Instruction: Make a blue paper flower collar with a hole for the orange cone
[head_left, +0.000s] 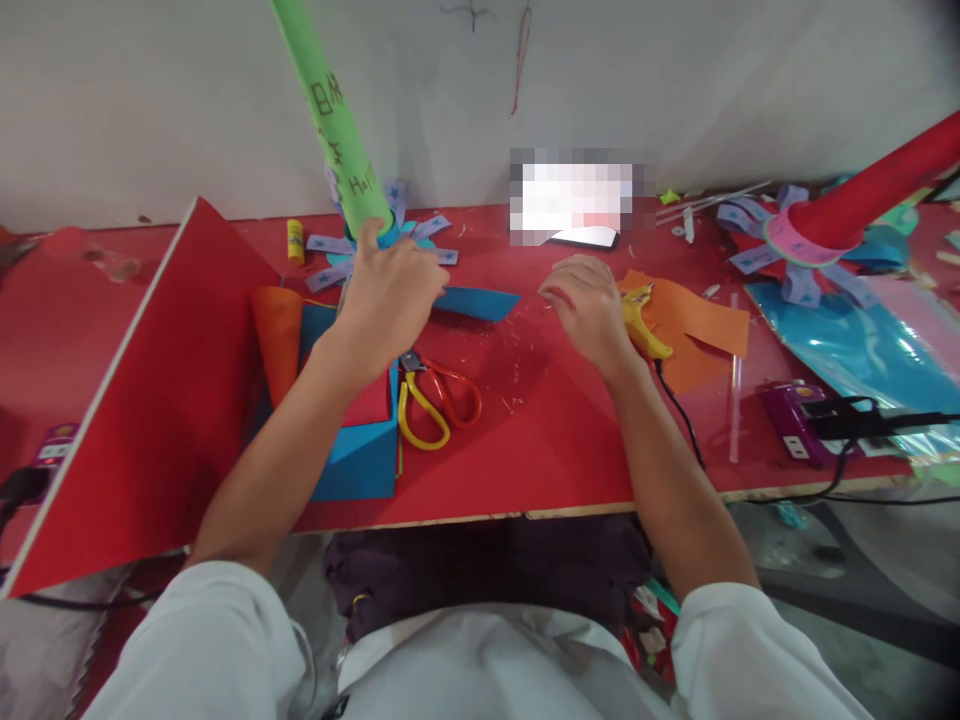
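Note:
My left hand is at the foot of a light green paper tube with writing on it. Its index finger overlaps the tube's lower end, and the other fingers curl down, their tips hidden. Around that foot spread lilac paper strips with blue stars. A blue paper strip pokes out from beside this hand. Over the table, my right hand has its fingers bent together in a pinch; what they hold, if anything, is too small to name. Just right of it lies a yellow glue gun on orange paper.
Scissors with red and yellow handles lie by blue sheets. An orange cone stands beside a red board. A glue stick, a phone, a red tube and a purple power socket are around.

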